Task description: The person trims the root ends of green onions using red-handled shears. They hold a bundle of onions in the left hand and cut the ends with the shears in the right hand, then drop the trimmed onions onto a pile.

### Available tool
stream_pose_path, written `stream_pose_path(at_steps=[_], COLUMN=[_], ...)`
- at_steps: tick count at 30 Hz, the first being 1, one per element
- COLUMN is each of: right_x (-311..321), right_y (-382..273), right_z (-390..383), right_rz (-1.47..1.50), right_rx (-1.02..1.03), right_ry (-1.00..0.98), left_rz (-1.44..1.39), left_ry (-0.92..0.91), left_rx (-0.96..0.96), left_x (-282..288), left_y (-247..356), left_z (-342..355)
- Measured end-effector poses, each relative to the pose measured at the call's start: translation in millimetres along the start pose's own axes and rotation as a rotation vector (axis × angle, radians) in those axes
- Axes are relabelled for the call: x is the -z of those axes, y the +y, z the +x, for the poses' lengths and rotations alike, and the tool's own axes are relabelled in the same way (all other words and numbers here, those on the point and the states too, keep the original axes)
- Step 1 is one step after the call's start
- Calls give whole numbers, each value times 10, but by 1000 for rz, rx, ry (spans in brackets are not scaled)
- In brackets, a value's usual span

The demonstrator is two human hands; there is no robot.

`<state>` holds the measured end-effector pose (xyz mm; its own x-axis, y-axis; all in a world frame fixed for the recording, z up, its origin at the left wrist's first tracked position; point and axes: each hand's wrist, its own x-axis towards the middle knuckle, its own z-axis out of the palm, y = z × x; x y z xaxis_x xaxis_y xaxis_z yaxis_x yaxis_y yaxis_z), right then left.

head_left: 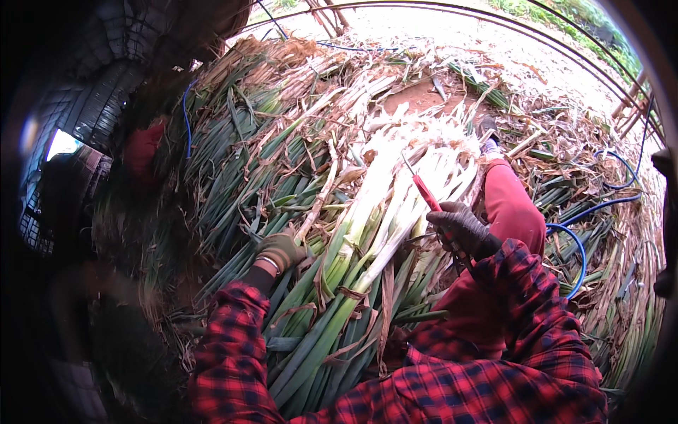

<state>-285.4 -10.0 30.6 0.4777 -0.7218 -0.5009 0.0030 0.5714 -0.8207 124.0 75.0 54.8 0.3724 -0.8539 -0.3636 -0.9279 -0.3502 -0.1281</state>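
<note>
My left hand (281, 252), in a striped glove, closes on the brownish stalk of a leek (321, 198) at the left side of the heap. In front of me lies a bundle of leeks (381, 240), white roots away from me and green leaves toward my lap. My right hand (459, 227), in a dark glove, is wrapped round a slim red tool (424, 192) with a thin metal tip. That tip points up and left over the white stems. The tool's lower part is hidden by my fingers.
More leeks and dry leaves (240, 141) pile up at the left and far side. A blue hose (580, 254) curls over the litter at right, near my red-trousered leg (510, 205). Curved rails (487, 14) cross the far edge. Brown ground (420, 97) shows beyond the bundle.
</note>
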Motion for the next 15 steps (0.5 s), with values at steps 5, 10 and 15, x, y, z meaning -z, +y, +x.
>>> stream_pose_path(at_steps=[5,10,15], right_x=[140,100,49], right_y=[92,197,181], right_z=[-243,-400,-818], right_rz=[13,-6,130], right_rx=[-18,31,34], right_ry=[18,-34,17], left_rz=[-93,-588,-1024], left_ry=[-25,83,-233], left_rx=[-68,-418,-510], left_x=[389,1099,1301], left_y=[89,105,866], left_z=[-101,-617,-943])
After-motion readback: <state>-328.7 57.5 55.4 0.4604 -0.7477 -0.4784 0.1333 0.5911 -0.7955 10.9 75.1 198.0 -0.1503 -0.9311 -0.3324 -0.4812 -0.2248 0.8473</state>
